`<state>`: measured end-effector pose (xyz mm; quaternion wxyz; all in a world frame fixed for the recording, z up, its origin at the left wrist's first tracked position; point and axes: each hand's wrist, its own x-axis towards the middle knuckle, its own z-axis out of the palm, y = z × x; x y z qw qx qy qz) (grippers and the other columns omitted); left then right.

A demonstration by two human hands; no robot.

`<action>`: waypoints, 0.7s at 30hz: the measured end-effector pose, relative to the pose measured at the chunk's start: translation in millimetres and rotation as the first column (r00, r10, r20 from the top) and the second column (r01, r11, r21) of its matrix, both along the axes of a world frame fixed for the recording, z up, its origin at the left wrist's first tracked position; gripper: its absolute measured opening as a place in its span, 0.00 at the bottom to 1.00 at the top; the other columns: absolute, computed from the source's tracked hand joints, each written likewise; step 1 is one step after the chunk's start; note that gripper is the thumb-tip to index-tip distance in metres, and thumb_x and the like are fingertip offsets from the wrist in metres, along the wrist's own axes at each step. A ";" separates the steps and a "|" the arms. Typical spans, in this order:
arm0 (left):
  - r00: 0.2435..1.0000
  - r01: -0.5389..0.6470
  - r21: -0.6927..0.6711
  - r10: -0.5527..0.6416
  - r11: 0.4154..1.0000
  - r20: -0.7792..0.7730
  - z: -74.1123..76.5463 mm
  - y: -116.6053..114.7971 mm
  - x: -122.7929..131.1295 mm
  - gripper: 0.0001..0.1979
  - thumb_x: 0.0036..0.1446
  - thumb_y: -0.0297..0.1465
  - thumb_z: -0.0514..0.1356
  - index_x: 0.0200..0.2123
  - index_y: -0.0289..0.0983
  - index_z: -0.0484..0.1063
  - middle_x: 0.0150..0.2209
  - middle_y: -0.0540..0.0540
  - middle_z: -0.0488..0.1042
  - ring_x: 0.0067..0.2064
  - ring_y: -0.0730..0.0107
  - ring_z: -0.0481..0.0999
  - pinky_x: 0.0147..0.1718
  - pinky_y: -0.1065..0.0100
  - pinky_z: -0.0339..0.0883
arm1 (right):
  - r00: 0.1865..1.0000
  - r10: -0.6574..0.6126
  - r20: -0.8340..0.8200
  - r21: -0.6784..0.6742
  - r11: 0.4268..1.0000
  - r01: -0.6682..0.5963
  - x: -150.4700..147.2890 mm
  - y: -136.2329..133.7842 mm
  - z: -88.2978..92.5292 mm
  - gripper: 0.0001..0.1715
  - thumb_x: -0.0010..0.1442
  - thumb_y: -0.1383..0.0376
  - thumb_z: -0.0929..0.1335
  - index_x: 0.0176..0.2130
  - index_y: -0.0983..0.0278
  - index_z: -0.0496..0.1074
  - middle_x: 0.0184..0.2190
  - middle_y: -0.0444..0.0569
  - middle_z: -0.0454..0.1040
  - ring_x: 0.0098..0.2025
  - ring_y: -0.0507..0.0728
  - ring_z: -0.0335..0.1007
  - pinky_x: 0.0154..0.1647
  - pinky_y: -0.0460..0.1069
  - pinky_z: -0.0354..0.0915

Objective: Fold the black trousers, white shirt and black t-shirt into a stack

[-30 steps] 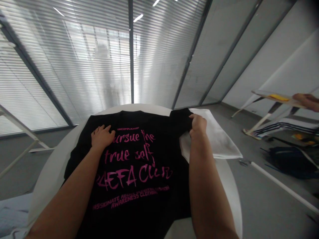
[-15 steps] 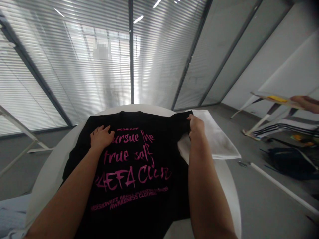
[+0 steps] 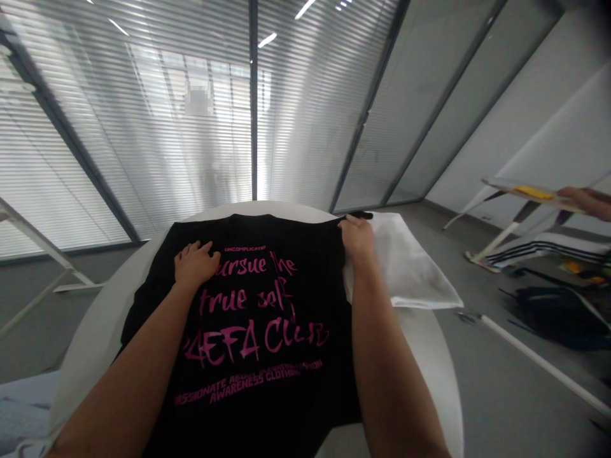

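A black T-shirt [image 3: 286,394] with pink lettering is spread over a round white table [image 3: 446,394]. My left hand [image 3: 195,264] lies on its upper left part, fingers spread over the cloth beside the lettering. At the upper right edge, by the shoulder, my right hand [image 3: 357,236] has its fingers closed on the black cloth. A small dark tip of the shirt shows just beyond that hand. Under and beside the right hand lies a folded white cloth [image 3: 410,273], reaching over the table's right edge.
Behind the table stands a glass partition with blinds [image 3: 300,127]. At the right, another person's hand [image 3: 585,200] is over a second table [image 3: 506,186] bearing a yellow item [image 3: 534,191]. A dark bag [image 3: 558,312] and a white pole [image 3: 539,362] are near the floor there.
My right hand has moved left, drawing the shirt's right sleeve inward, so less black cloth sticks out over the white cloth. My left hand stays in place on the shirt.
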<state>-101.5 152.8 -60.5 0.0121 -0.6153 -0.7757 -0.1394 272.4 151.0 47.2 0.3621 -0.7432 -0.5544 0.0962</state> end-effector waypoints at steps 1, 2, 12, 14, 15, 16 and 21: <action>1.000 0.000 0.002 0.000 1.000 -0.001 0.1 -0.2 0.2 0.29 0.60 0.44 0.47 0.62 0.42 0.66 0.64 0.37 0.62 0.65 0.45 0.58 0.60 0.45 0.51 | 1.000 0.016 0.022 0.025 1.000 -0.017 -9.4 -0.5 0.7 0.24 0.59 0.63 0.60 0.51 0.66 0.74 0.55 0.54 0.70 0.58 0.62 0.63 0.58 0.52 0.59; 1.000 -0.001 0.003 0.001 1.000 -0.004 0.2 -0.3 0.5 0.29 0.60 0.44 0.47 0.62 0.42 0.66 0.64 0.37 0.62 0.65 0.45 0.58 0.60 0.45 0.51 | 0.996 0.049 0.068 0.057 0.997 -0.053 -19.2 -0.6 -0.1 0.26 0.58 0.63 0.61 0.54 0.67 0.72 0.59 0.55 0.66 0.60 0.63 0.61 0.60 0.52 0.57; 1.000 -0.003 -0.008 0.003 1.000 -0.017 0.6 1.1 1.1 0.29 0.60 0.44 0.48 0.62 0.42 0.66 0.64 0.37 0.62 0.65 0.45 0.58 0.59 0.45 0.52 | 0.595 0.799 0.086 -0.422 0.570 -0.705 -68.6 0.2 -47.9 0.33 0.56 0.61 0.68 0.61 0.52 0.66 0.62 0.42 0.65 0.63 0.63 0.59 0.64 0.56 0.53; 1.000 -0.006 -0.009 0.006 1.000 -0.015 0.7 1.0 1.0 0.29 0.60 0.44 0.47 0.62 0.42 0.66 0.64 0.37 0.62 0.65 0.45 0.58 0.59 0.45 0.52 | 0.614 0.787 0.060 -0.320 0.598 -0.735 -63.1 3.6 -49.3 0.30 0.60 0.62 0.65 0.61 0.56 0.67 0.59 0.43 0.69 0.61 0.58 0.63 0.63 0.50 0.55; 1.000 -0.006 -0.009 0.006 1.000 -0.014 0.8 0.8 1.0 0.29 0.60 0.44 0.47 0.62 0.42 0.66 0.64 0.37 0.62 0.64 0.45 0.58 0.59 0.45 0.52 | 0.684 0.726 0.076 -0.257 0.677 -0.690 -59.0 6.0 -49.2 0.29 0.62 0.62 0.62 0.62 0.58 0.66 0.60 0.45 0.69 0.61 0.56 0.63 0.63 0.49 0.54; 1.000 -0.006 -0.008 0.006 1.000 -0.014 1.0 0.6 1.1 0.29 0.60 0.44 0.47 0.62 0.42 0.66 0.64 0.37 0.62 0.64 0.45 0.58 0.59 0.45 0.52 | 0.768 0.633 0.098 -0.209 0.768 -0.606 -54.2 8.5 -49.4 0.29 0.64 0.62 0.60 0.63 0.60 0.64 0.60 0.47 0.68 0.62 0.56 0.62 0.63 0.50 0.53; 1.000 -0.004 0.000 0.004 1.000 -0.018 1.2 -0.1 1.7 0.29 0.60 0.44 0.47 0.62 0.42 0.66 0.64 0.37 0.62 0.64 0.45 0.58 0.59 0.45 0.52 | 0.944 0.293 0.152 -0.384 0.897 -0.217 -31.6 15.1 -66.4 0.36 0.67 0.53 0.56 0.69 0.62 0.49 0.68 0.59 0.51 0.69 0.66 0.45 0.66 0.64 0.44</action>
